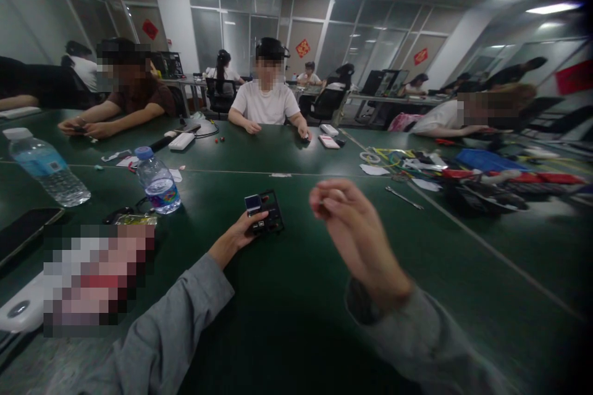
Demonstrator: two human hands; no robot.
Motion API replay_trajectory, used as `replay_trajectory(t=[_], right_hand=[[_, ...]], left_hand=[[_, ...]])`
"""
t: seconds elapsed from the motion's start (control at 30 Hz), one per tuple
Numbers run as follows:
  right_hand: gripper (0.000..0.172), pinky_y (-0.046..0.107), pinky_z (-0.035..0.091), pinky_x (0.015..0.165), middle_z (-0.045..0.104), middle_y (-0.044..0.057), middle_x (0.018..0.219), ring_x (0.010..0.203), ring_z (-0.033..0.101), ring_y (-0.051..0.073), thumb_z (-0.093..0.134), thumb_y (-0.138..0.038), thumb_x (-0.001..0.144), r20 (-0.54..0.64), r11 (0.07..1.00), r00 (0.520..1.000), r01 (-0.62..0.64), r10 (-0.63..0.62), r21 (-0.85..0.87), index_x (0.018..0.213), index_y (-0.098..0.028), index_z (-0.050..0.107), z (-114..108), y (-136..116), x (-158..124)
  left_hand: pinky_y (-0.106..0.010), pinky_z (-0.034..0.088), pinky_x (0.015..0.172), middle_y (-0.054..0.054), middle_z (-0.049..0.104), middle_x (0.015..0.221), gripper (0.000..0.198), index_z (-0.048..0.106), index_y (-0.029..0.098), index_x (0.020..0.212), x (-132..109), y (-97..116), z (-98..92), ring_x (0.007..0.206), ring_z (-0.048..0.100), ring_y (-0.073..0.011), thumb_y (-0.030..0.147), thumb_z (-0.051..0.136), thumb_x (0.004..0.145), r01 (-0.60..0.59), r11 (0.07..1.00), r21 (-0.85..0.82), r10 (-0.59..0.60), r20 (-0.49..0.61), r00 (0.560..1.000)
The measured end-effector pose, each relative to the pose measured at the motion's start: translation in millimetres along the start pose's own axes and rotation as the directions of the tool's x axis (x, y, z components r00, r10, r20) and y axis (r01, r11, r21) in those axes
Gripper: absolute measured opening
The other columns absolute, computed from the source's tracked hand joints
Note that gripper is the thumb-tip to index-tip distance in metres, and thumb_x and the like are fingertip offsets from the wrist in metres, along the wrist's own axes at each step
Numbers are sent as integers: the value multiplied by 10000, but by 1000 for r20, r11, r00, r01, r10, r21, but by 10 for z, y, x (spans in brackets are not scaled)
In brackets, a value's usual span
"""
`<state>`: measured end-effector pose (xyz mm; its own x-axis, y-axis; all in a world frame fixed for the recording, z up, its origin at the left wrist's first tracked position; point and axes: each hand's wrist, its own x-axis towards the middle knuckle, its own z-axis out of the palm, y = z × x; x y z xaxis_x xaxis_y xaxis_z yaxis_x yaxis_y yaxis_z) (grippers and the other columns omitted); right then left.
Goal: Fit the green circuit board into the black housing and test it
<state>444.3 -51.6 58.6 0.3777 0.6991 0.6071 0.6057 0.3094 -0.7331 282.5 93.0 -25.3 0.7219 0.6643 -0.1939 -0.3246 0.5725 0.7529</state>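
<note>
My left hand [237,233] is closed around the near left side of a small black electronic device [274,213] on the green table [287,327]. The device has an open square frame and a little screen [252,202], and my thumb lies across it just below that screen. To the right, my right hand [354,222] is raised above the table, apart from the device. Its thumb and fingertips are pinched together and slightly blurred; whatever may be between them is too small to make out.
On the left are two water bottles [158,182] [50,166], a phone [28,231] and a white device [28,299]. A wrench [404,197] lies right of my right hand, before cables and a blue tray [491,160]. Across the table sits a person in white [266,102].
</note>
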Motion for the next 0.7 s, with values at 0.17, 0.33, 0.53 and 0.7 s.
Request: replay_trajectory(t=[0.17, 0.33, 0.53, 0.7], right_hand=[[648, 546, 388, 1102, 450, 120, 1417, 1324, 436, 297, 553, -527, 899, 86, 994, 990, -108, 107, 5, 1467, -274, 372, 580, 320, -70], [639, 488, 293, 1186, 423, 131, 1486, 1391, 400, 259, 486, -522, 934, 140, 977, 973, -194, 181, 83, 1476, -212, 349, 1020, 739, -214], [530, 468, 337, 1161, 499, 103, 1434, 1339, 465, 238, 441, -486, 961, 122, 966, 972, -217, 201, 141, 1422, -224, 428, 1007, 782, -224], [485, 465, 394, 1107, 547, 96, 1349, 1247, 518, 243, 473, -458, 952, 81, 980, 984, -168, 160, 110, 1389, -246, 474, 988, 799, -225]], left_hand=[[-358, 569, 856, -77, 707, 1064, 558, 590, 193, 1218, 45, -10, -27, 884, 700, -199, 207, 819, 709, -25, 999, -39, 21, -89, 996], [-333, 558, 852, -85, 708, 1049, 418, 630, 163, 1120, 118, -34, -64, 913, 691, -203, 187, 795, 736, -45, 993, -107, 30, -142, 989], [-338, 530, 919, -88, 694, 1117, 424, 642, 183, 1162, 160, -62, -93, 972, 677, -196, 193, 779, 761, -45, 993, -106, 32, -120, 992], [-339, 527, 918, -86, 691, 1116, 438, 640, 192, 1196, 119, -31, -44, 965, 676, -194, 209, 766, 777, -32, 994, -100, 21, -111, 994]])
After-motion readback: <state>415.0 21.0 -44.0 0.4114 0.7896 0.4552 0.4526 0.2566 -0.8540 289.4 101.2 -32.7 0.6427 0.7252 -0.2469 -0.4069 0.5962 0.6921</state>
